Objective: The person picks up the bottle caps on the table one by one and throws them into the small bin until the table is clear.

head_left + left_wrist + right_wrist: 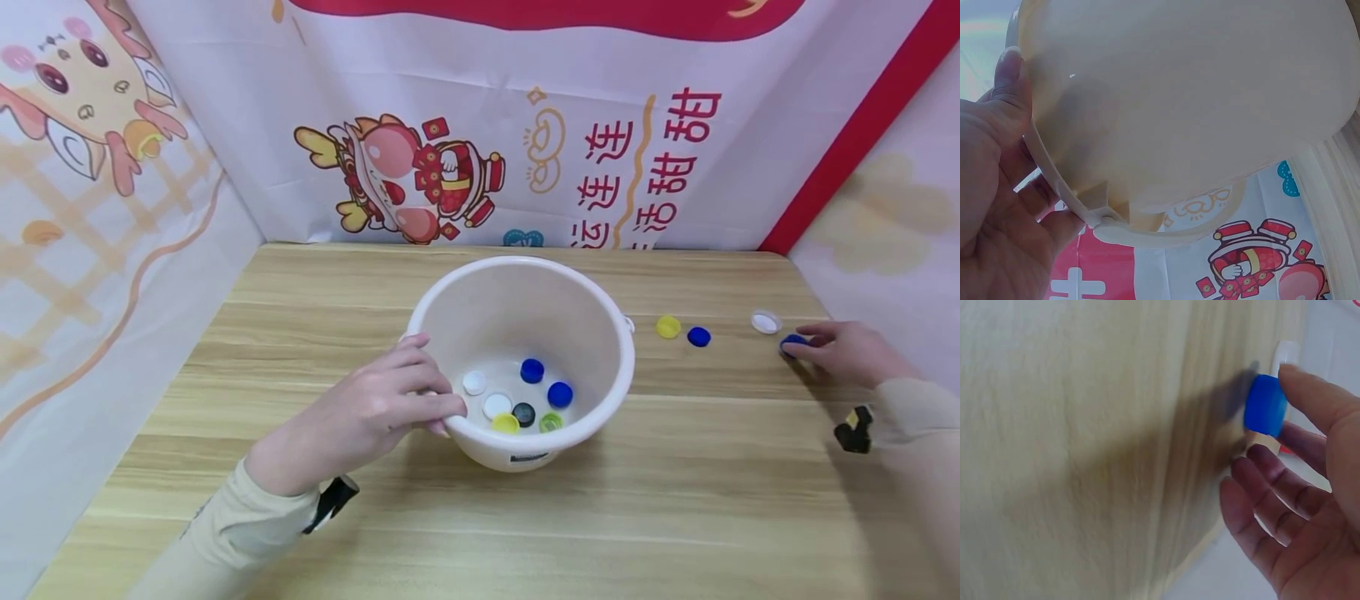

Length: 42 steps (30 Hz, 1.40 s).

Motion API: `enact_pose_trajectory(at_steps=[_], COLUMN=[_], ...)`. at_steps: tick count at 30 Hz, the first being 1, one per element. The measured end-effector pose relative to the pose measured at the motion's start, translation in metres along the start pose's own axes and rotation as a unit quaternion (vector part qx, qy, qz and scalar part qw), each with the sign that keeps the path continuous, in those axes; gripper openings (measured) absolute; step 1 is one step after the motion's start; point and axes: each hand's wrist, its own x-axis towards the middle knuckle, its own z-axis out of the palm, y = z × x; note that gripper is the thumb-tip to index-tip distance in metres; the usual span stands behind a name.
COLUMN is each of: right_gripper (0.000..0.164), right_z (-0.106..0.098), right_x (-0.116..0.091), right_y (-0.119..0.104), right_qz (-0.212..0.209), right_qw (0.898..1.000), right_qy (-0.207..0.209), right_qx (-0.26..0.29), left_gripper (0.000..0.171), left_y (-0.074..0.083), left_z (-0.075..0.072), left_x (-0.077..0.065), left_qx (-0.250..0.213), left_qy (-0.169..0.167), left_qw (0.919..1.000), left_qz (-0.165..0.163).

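My left hand (367,417) grips the near left rim of a white plastic bucket (517,267); in the left wrist view its thumb and fingers straddle the rim, close to the handle joint. Inside the bucket lie several bottle caps: white, blue, yellow, green and a black one (524,414). Far to the right, my right hand (851,352) pinches a blue bottle cap (1265,405) between thumb and index finger, low over the table. The other fingers of that hand are loosely bent. Just behind it sits a white cap (766,322).
A yellow cap (668,327) and another blue cap (699,337) lie on the wooden table (712,500), between the bucket and my right hand. Printed cloth (255,108) hangs along the table's back and sides.
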Motion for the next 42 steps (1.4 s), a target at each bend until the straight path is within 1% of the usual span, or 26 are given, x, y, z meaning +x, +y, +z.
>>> enact_pose_trajectory(at_steps=[4, 9, 12, 17, 23, 27, 32, 36, 39, 42], right_gripper=[0.064, 0.056, 0.054, 0.053, 0.048, 0.045, 0.045, 0.046, 0.049, 0.052], right_z=[0.003, 0.005, 0.007, 0.005, 0.004, 0.005, 0.006, 0.004, -0.001, -0.01], right_x=[0.001, 0.002, 0.002, -0.001, 0.0, -0.001, -0.006, -0.011, -0.017, -0.022], right_y=[-0.001, -0.002, -0.003, -0.007, -0.01, -0.012, -0.015, -0.017, -0.021, -0.029], right_qz=[-0.012, -0.022, -0.021, -0.019, -0.024, -0.033, -0.03, -0.031, -0.025, -0.024], right_qw=[1.0, 0.999, 0.999, 1.0, 0.999, 0.999, 0.998, 0.998, 0.999, 0.998], right_qy=[0.02, 0.038, 0.034, 0.022, 0.035, 0.039, 0.043, 0.035, 0.027, 0.039], right_qx=[-0.007, -0.009, -0.001, 0.003, -0.003, -0.009, -0.028, -0.043, -0.039, -0.03], left_gripper=[0.023, 0.023, 0.022, 0.021, 0.023, 0.023, 0.022, 0.023, 0.025, 0.025], left_y=[0.0, 0.0, 0.0, 0.002, 0.002, 0.002, 0.002, 0.002, 0.002, 0.003], left_z=[0.0, 0.0, 0.001, 0.0, -0.001, -0.001, 0.0, 0.0, 0.0, -0.001], left_x=[0.001, 0.001, 0.0, 0.0, 0.0, -0.001, -0.002, -0.002, -0.002, -0.002], left_qx=[0.002, 0.004, 0.003, 0.002, 0.0, 0.003, -0.003, -0.002, -0.002, -0.001], left_qy=[-0.001, -0.003, -0.003, -0.002, -0.006, -0.008, -0.021, -0.02, -0.016, -0.013], left_qw=[1.0, 1.0, 1.0, 1.0, 0.9999, 1.0, 0.9996, 0.9997, 0.9998, 0.9998], left_qz=[0.002, -0.003, -0.004, -0.003, -0.01, -0.003, -0.017, -0.017, -0.015, -0.016])
